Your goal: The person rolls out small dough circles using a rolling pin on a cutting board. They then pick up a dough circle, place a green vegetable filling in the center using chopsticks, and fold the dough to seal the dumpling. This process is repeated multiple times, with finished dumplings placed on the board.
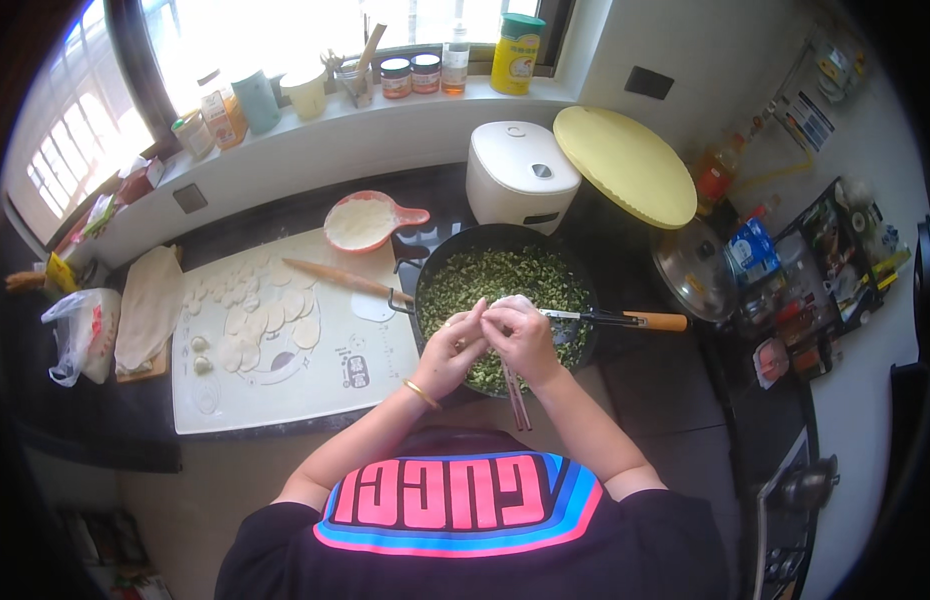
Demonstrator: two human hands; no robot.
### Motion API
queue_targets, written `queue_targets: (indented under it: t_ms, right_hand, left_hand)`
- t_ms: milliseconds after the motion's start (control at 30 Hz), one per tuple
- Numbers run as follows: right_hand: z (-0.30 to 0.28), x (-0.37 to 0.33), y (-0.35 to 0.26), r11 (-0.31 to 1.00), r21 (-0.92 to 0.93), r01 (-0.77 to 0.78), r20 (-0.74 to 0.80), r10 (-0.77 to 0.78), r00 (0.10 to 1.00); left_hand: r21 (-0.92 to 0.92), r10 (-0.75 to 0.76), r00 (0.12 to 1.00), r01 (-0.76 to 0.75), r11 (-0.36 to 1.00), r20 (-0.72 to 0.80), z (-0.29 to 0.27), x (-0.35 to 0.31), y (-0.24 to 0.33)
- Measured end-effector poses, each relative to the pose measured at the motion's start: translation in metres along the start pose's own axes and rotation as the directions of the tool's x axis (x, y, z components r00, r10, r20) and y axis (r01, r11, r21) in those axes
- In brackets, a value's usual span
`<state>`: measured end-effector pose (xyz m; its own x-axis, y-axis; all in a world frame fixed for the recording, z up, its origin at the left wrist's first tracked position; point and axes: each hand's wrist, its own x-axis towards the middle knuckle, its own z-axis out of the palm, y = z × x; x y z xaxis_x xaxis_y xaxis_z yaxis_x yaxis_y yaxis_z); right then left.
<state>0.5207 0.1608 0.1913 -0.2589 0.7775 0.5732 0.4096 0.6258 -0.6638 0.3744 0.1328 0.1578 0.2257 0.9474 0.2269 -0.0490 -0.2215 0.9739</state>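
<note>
My left hand (452, 352) and my right hand (523, 338) meet over the wok, fingertips pinched together. Between them is a dumpling of pale dough, mostly hidden by my fingers. Below my hands, the dark wok (472, 240) holds chopped green filling (455, 275). A pair of chopsticks (517, 400) leans across its near rim. To the left lies a white dough mat (315, 395) with round wrappers (275, 316), small dough pieces (225, 285) and two small dumplings (202, 354) at its left side. A rolling pin (335, 278) reaches from the mat toward the wok.
Behind the mat sits a red-handled bowl of flour (359, 222). A white rice cooker (520, 180) and a yellow round lid (625, 165) stand behind the wok, whose wood-tipped handle (655, 321) juts right. A glass lid (693, 268) is beyond. Far left are a cloth-covered board (148, 310) and plastic bag (85, 335).
</note>
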Motion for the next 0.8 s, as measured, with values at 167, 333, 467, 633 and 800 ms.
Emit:
queue_targets:
  t_ms: [167, 333, 467, 633, 800]
  right_hand:
    - [-0.01, 0.0, 0.0, 0.978, 0.087, -0.191, 0.079, 0.185, 0.98]
    - [-0.006, -0.001, 0.0, 0.992, -0.009, -0.129, 0.054, 0.13, 0.99]
    - [-0.002, -0.002, -0.001, 0.995, 0.024, -0.096, -0.02, 0.097, 0.995]
    - [-0.015, -0.002, 0.005, 0.975, 0.038, -0.217, 0.067, 0.215, 0.974]
    - [-0.012, -0.006, 0.009, 0.984, -0.02, -0.177, 0.076, 0.178, 0.981]
  left_hand:
    - [-0.172, -0.046, 0.998, 0.039, 0.984, -0.04, -0.001, 0.0, -0.009]
    - [0.025, 0.079, 0.997, -0.08, 0.997, 0.026, 0.002, 0.001, -0.006]
    - [-0.046, -0.076, 0.997, 0.074, 0.996, -0.029, 0.004, 0.001, -0.002]
    - [-0.181, -0.094, 0.996, 0.092, 0.979, -0.005, 0.001, 0.002, -0.01]
    - [-0.105, -0.067, 0.997, 0.071, 0.992, 0.043, 0.009, -0.001, -0.011]
